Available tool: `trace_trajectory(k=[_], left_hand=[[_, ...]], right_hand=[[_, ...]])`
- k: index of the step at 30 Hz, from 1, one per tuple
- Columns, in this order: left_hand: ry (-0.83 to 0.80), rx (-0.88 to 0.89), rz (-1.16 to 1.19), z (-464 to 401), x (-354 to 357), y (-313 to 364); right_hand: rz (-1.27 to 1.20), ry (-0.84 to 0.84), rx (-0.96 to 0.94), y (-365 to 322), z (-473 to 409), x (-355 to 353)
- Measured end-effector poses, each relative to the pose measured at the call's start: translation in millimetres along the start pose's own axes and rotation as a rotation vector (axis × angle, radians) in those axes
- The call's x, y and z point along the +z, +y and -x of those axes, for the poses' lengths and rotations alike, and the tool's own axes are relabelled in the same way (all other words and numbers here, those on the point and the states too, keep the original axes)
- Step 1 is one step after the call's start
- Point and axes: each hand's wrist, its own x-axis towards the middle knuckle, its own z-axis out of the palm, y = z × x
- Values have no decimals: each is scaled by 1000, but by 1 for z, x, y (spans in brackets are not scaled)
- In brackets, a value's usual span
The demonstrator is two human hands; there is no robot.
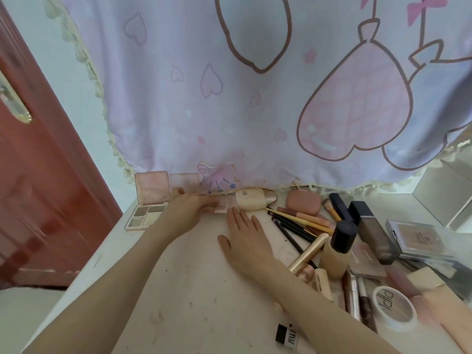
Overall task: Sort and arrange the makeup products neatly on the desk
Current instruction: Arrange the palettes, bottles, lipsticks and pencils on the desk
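Observation:
My left hand (190,206) rests at the back of the white desk (194,290), fingers on a small pink palette (222,206) that lies flat against the cloth. Whether it grips the palette I cannot tell for sure; the fingers press on its left end. My right hand (245,235) lies flat and spread on the desk just in front of the palette, holding nothing. An open eyeshadow palette (148,200) stands at the back left. A cream compact (249,199) sits right of the pink palette.
A pile of makeup fills the right side: pencils and brushes (293,223), a foundation bottle (337,249), a dark bottle (370,228), a round pink compact (303,202), a powder jar (393,306), a boxed palette (416,238). A printed cloth (242,98) hangs behind. A red door (38,187) stands left.

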Motion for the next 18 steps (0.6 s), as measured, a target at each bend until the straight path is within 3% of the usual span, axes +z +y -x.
trace_trajectory(k=[9, 18], left_hand=[[-122, -15, 101, -15, -10, -3], [0, 79, 72, -12, -3, -12]], right_hand=[[1, 18, 7, 0, 2, 3], [31, -28, 27, 0, -2, 3]])
